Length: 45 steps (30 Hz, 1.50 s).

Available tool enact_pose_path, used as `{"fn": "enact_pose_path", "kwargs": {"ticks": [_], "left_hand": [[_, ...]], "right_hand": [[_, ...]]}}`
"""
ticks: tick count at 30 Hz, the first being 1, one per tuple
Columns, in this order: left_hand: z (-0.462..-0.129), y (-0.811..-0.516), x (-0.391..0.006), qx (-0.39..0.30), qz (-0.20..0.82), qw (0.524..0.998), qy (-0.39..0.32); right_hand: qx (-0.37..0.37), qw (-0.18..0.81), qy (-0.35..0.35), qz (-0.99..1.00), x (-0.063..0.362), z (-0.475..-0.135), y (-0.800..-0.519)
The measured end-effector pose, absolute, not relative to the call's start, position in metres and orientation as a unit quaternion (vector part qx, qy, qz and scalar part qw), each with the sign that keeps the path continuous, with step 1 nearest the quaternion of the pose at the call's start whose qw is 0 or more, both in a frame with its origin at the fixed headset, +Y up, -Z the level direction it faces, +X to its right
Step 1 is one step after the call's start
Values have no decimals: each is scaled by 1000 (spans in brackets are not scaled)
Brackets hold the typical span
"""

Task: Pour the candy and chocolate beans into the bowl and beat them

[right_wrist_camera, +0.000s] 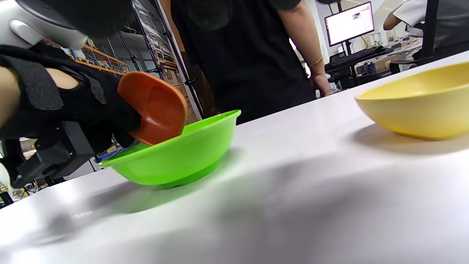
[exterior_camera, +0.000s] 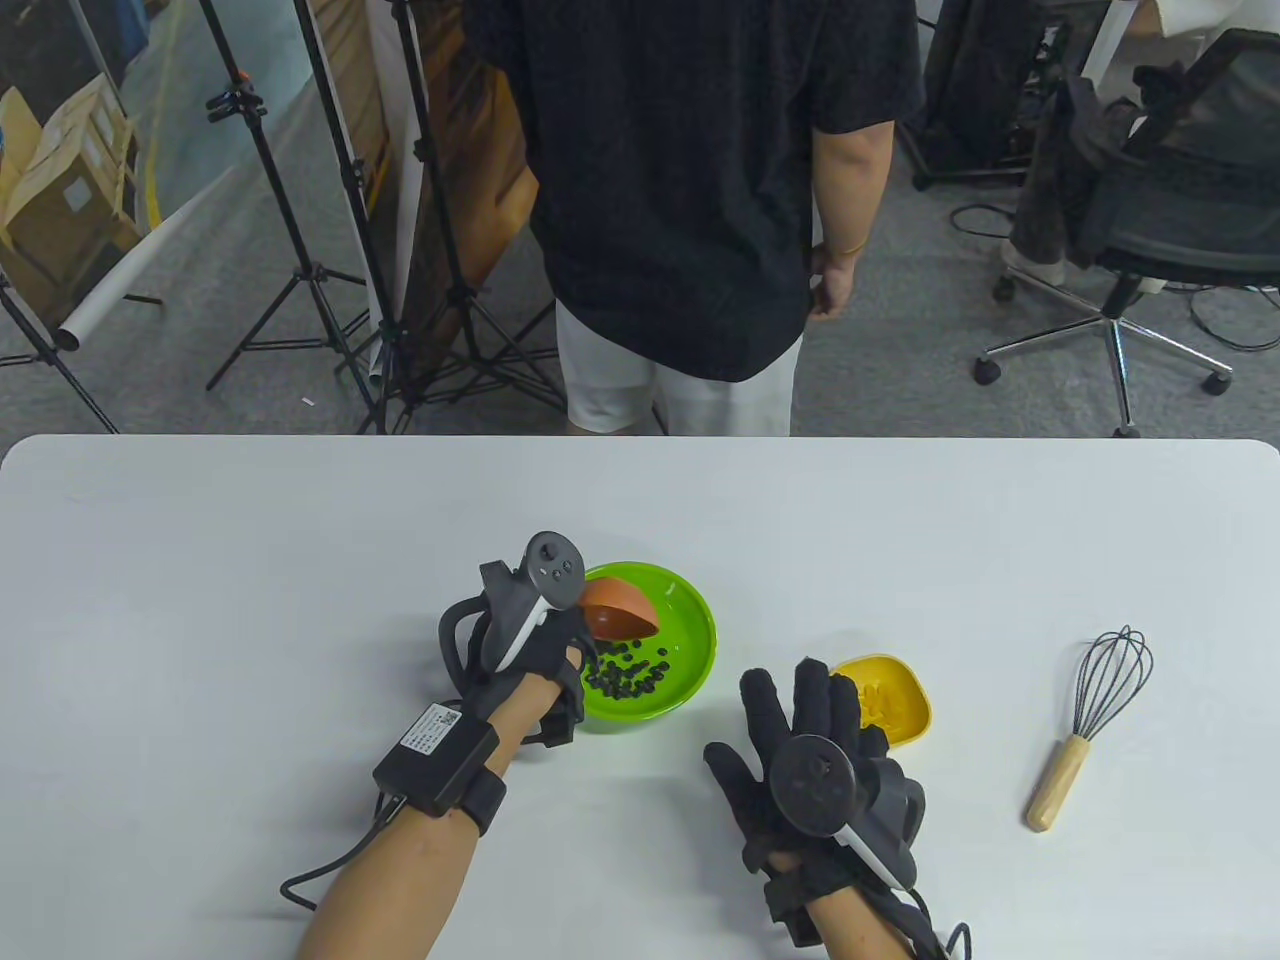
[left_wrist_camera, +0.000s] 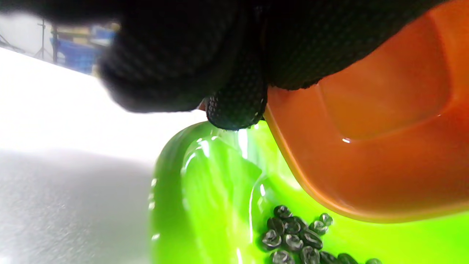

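My left hand (exterior_camera: pixel 560 650) grips a small orange dish (exterior_camera: pixel 620 608) and holds it tipped steeply over the green bowl (exterior_camera: pixel 690 620). The orange dish (left_wrist_camera: pixel 384 146) looks empty from the left wrist view, with my fingertips (left_wrist_camera: pixel 236 106) curled on its rim. Dark chocolate beans (exterior_camera: pixel 625 675) lie in the green bowl (left_wrist_camera: pixel 205 190). My right hand (exterior_camera: pixel 800 720) lies flat on the table with fingers spread, just left of a yellow dish (exterior_camera: pixel 895 700) with yellow candy inside. The right wrist view shows the orange dish (right_wrist_camera: pixel 154 106), the green bowl (right_wrist_camera: pixel 176 154) and the yellow dish (right_wrist_camera: pixel 417 106).
A whisk (exterior_camera: pixel 1090 720) with a wooden handle lies at the right of the white table (exterior_camera: pixel 250 560). A person in a black shirt (exterior_camera: pixel 690 180) stands at the far table edge. Tripods and an office chair (exterior_camera: pixel 1150 200) stand on the floor behind.
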<state>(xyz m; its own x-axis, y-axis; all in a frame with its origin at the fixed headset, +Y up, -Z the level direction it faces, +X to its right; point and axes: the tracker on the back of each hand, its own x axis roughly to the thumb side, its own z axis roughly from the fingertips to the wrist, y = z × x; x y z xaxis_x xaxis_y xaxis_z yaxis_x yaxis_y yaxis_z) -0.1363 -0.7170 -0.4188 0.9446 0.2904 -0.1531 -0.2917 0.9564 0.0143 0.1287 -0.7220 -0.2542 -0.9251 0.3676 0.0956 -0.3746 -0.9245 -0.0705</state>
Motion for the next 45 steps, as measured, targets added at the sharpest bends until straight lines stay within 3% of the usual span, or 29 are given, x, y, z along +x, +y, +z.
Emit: {"fn": "enact_pose_path", "kwargs": {"ticks": [11, 21, 28, 34, 45], "left_hand": [[-417, -696, -169, -2, 172, 980, 102], [-413, -692, -236, 8, 51, 984, 172], [-406, -711, -302, -25, 56, 966, 250], [-397, -746, -344, -54, 83, 949, 299], [-389, -775, -374, -85, 117, 930, 337]], "right_hand": [[42, 186, -39, 981, 127, -254, -723], [44, 183, -35, 982, 127, -254, -722], [44, 180, -30, 982, 124, -254, -723], [44, 177, -25, 983, 123, -254, -724], [41, 173, -19, 984, 122, -255, -725]]}}
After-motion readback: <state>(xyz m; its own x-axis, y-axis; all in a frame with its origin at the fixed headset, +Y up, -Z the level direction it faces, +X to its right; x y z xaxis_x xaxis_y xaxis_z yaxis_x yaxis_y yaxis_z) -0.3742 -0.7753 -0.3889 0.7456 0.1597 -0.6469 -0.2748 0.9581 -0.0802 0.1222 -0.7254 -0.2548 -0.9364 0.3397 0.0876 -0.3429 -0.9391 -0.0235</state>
